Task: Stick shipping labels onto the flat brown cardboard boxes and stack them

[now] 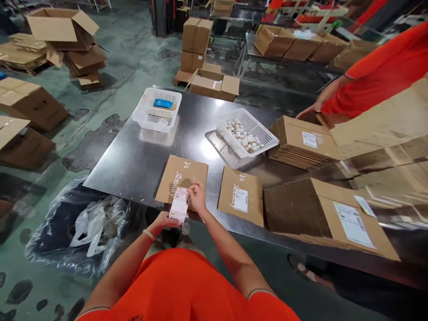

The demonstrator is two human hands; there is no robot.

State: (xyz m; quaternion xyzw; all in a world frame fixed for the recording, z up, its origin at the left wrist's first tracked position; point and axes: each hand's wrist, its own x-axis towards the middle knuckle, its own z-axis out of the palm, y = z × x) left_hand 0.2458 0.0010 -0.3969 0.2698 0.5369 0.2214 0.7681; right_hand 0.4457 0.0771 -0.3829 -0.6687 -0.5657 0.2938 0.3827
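In the head view, the label (pixel 179 206) is just off the near edge of the desk (pixel 117 162), partly in front of a flat box (pixel 197 171). The left hand (pixel 166 220) grasps its lower end; the right hand (pixel 197 196) has its fingertips drawn together at the upper right edge (whether pinching or merely touching, I cannot tell). The label should be almost weightless, limp and easily creased or torn, so opposite edges look the best hold.

The desk is shiny metal, probably slippery under card, and carries white baskets (pixel 272 141). Around it, cartons (pixel 62 31) stand on a stained greenish floor (pixel 123 53); a co-worker (pixel 377 67) stands at right.
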